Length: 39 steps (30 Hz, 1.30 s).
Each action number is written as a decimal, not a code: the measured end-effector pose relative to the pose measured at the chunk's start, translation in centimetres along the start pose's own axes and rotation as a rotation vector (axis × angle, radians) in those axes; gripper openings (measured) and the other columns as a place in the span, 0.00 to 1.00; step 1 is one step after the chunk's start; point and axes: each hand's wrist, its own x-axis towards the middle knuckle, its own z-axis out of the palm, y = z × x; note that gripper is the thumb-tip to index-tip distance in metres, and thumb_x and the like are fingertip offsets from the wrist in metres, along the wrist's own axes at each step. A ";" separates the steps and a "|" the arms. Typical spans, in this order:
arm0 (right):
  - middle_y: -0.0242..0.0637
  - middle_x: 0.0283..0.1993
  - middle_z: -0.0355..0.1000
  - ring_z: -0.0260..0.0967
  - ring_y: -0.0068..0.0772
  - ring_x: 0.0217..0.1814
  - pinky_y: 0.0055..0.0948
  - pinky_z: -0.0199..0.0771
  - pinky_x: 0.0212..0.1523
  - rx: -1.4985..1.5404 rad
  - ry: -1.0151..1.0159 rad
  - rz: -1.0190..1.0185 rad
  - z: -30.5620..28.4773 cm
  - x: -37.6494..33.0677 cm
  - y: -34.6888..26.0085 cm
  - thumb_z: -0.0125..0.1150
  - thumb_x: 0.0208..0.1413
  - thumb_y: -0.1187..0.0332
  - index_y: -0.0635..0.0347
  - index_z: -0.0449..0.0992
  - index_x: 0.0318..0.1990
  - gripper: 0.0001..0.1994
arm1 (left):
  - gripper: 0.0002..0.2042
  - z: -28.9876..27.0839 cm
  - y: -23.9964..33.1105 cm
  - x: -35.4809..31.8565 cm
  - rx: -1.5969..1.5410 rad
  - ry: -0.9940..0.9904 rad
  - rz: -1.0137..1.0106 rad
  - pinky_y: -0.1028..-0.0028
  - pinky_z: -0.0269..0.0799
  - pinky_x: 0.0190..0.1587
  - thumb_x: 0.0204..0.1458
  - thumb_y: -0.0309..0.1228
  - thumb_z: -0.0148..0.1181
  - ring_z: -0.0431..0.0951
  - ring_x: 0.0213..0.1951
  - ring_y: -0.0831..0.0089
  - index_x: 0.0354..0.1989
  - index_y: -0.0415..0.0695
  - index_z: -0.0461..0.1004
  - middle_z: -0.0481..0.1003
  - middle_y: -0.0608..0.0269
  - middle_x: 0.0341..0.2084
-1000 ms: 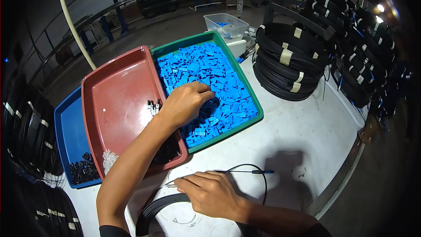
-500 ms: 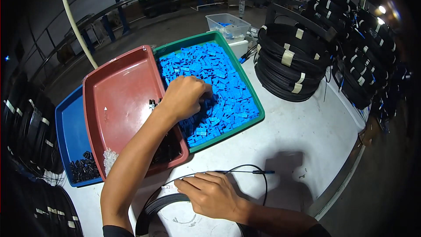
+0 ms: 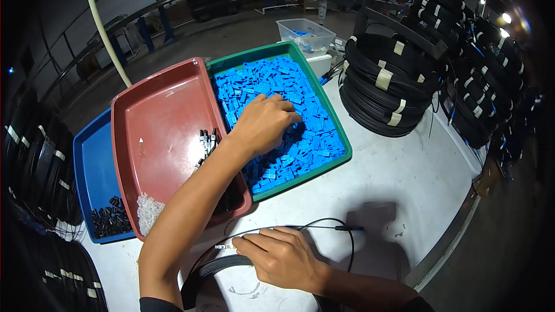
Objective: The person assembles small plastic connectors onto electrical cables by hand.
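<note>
My left hand [image 3: 266,121] reaches palm down into the green tray [image 3: 342,141]. Its fingers curl into the pile of small blue plastic pieces [image 3: 277,81]; whatever is under the palm is hidden. My right hand [image 3: 283,257] rests on the white table [image 3: 404,179] near the front edge. It pinches a thin black cable [image 3: 324,222] close to its light-tipped end [image 3: 222,247]. The cable loops away to the right behind the hand.
A red tray [image 3: 162,115] with a few black-and-white parts and clear bits sits left of the green one. A blue tray [image 3: 87,162] with black parts lies further left. Stacked black cable coils [image 3: 381,86] stand right, a clear box [image 3: 304,32] behind, a flat coil [image 3: 214,268] near me.
My left hand has slid right, from the green tray's left edge further into the blue pieces. My right hand has stayed put on the cable.
</note>
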 end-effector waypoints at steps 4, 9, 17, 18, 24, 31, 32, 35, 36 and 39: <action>0.34 0.37 0.79 0.78 0.33 0.37 0.31 0.79 0.39 0.010 -0.029 0.017 0.0 0.2 0.0 0.63 0.43 0.76 0.61 0.79 0.45 0.17 | 0.12 1.3 -0.3 0.4 0.044 0.006 0.059 0.65 0.69 0.47 0.47 0.30 0.67 0.77 0.46 0.65 0.42 0.53 0.86 0.82 0.69 0.38; 0.34 0.35 0.77 0.77 0.33 0.36 0.30 0.78 0.39 -0.004 -0.011 -0.004 0.0 0.1 0.1 0.62 0.43 0.75 0.63 0.78 0.46 0.18 | 0.09 0.9 0.3 1.2 0.035 -0.055 0.002 0.64 0.70 0.47 0.46 0.33 0.68 0.78 0.46 0.64 0.36 0.51 0.85 0.82 0.67 0.36; 0.34 0.35 0.77 0.77 0.32 0.36 0.30 0.77 0.39 -0.006 -0.010 -0.005 0.1 0.1 0.0 0.61 0.43 0.75 0.63 0.78 0.45 0.17 | 0.09 0.6 0.3 1.5 -0.085 -0.095 -0.064 0.57 0.76 0.43 0.39 0.29 0.66 0.80 0.41 0.55 0.32 0.46 0.82 0.81 0.58 0.31; 0.34 0.35 0.77 0.77 0.32 0.36 0.30 0.77 0.39 -0.006 -0.011 -0.004 0.1 0.1 0.0 0.61 0.43 0.75 0.63 0.78 0.45 0.17 | 0.10 0.5 0.3 1.5 -0.116 -0.103 -0.069 0.57 0.76 0.43 0.39 0.29 0.66 0.80 0.40 0.54 0.33 0.46 0.82 0.81 0.57 0.31; 0.33 0.38 0.80 0.78 0.32 0.36 0.32 0.79 0.37 0.016 -0.044 0.005 -0.2 0.4 -0.2 0.65 0.45 0.76 0.60 0.81 0.43 0.15 | 0.14 1.3 -0.3 0.4 -0.191 0.031 -0.031 0.56 0.75 0.44 0.43 0.29 0.63 0.80 0.40 0.52 0.41 0.45 0.83 0.80 0.53 0.33; 0.37 0.32 0.80 0.78 0.37 0.32 0.34 0.77 0.34 0.034 0.001 -0.035 -0.2 0.7 -0.4 0.66 0.48 0.76 0.61 0.81 0.40 0.11 | 0.13 -2.8 0.1 -3.5 -0.651 0.177 -0.275 0.67 0.71 0.42 0.55 0.28 0.57 0.76 0.38 0.66 0.49 0.43 0.79 0.77 0.61 0.37; 0.39 0.32 0.80 0.78 0.39 0.32 0.35 0.77 0.34 0.057 0.015 -0.020 -0.1 0.6 -0.2 0.66 0.49 0.76 0.61 0.81 0.40 0.09 | 0.09 -4.2 0.6 -4.5 -0.812 0.133 -0.393 0.72 0.70 0.42 0.58 0.28 0.60 0.74 0.38 0.75 0.46 0.42 0.79 0.75 0.66 0.36; 0.44 0.34 0.80 0.79 0.48 0.34 0.39 0.79 0.36 0.157 0.017 0.058 0.2 0.3 0.0 0.66 0.54 0.74 0.62 0.81 0.40 0.06 | 0.10 -5.2 1.4 -8.8 -1.077 0.293 -0.428 0.77 0.68 0.38 0.56 0.30 0.66 0.72 0.34 0.79 0.44 0.41 0.78 0.77 0.66 0.36; 0.45 0.35 0.81 0.80 0.48 0.35 0.39 0.79 0.37 0.201 0.015 0.091 0.4 0.2 0.1 0.66 0.54 0.73 0.62 0.82 0.40 0.06 | 0.11 -5.8 1.6 -10.4 -1.097 0.305 -0.420 0.77 0.69 0.39 0.54 0.30 0.69 0.72 0.34 0.81 0.42 0.42 0.77 0.77 0.68 0.37; 0.47 0.37 0.82 0.81 0.48 0.38 0.37 0.80 0.41 0.292 -0.015 0.138 0.3 0.6 -0.1 0.66 0.56 0.73 0.64 0.82 0.41 0.07 | 0.11 -8.2 3.6 -14.6 -1.061 0.367 -0.366 0.77 0.69 0.40 0.53 0.30 0.71 0.73 0.34 0.81 0.42 0.40 0.78 0.77 0.68 0.36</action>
